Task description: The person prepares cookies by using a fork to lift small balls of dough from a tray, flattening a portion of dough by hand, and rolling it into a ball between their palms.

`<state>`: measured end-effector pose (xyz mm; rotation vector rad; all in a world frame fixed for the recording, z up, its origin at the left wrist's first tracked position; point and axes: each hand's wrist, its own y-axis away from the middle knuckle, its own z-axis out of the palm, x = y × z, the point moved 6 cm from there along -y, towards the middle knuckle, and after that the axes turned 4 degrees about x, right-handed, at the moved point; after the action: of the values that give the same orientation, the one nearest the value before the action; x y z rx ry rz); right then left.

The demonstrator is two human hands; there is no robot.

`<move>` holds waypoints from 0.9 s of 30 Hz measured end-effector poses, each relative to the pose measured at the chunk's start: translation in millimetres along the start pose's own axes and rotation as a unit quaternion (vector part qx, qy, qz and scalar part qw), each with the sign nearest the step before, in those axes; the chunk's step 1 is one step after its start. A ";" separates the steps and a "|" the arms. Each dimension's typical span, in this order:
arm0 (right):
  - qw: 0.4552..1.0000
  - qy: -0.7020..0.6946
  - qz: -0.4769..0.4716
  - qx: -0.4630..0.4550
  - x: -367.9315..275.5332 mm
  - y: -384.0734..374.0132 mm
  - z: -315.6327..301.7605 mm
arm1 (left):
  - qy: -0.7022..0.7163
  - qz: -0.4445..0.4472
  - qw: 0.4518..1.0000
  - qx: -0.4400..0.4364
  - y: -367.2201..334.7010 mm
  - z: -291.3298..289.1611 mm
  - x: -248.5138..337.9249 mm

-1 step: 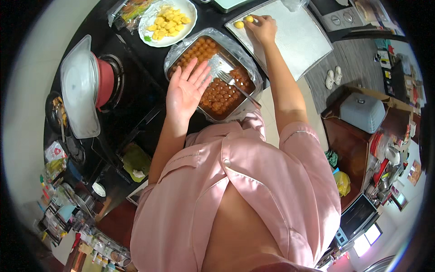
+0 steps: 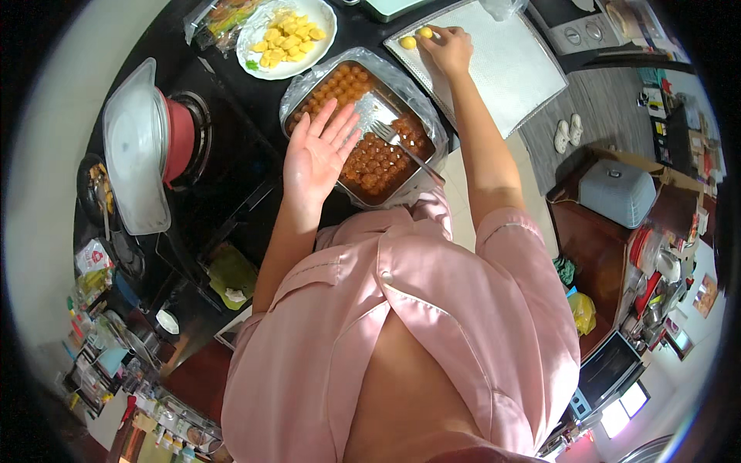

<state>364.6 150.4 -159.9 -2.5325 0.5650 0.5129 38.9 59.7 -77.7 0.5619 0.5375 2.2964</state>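
Observation:
My left hand is held palm up with its fingers stretched apart, and nothing lies in it. Below its fingers is a rectangular metal tray in a clear plastic bag, filled with rows of small brown balls in syrup. A fork rests across the tray's right side. Over the white textured sheet at the top right, my right hand has its fingertips closed on a small yellow ball. Another yellow ball lies just left of it on the sheet.
A white plate of yellow pieces stands beyond the tray, beside a clear food package. On the stove at left sits a red pot with a large translucent lid. A dark pan is further left.

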 end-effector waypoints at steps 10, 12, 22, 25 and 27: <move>0.987 -0.145 -0.001 0.064 -12.0 4.6 -36.8 | -0.039 0.063 0.996 0.055 6.7 -11.6 21.4; 0.985 -0.165 -0.034 0.040 -63.0 15.0 -44.1 | -0.036 0.081 0.993 0.073 10.8 -21.2 27.2; 0.983 0.021 -0.157 -0.088 -204.6 2.8 50.9 | -0.057 0.075 0.993 0.067 14.9 -20.1 19.1; 0.975 0.090 -0.165 -0.122 -207.3 -3.3 85.7 | -0.056 0.076 0.993 0.071 21.0 -24.7 24.1; 0.966 0.189 -0.176 0.033 -185.7 -15.0 90.7 | -0.068 0.062 0.994 0.060 13.6 -21.0 21.2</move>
<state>192.7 265.0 -143.8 -2.5971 0.2420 -0.1180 6.6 61.2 -82.7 0.8246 0.5907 2.3310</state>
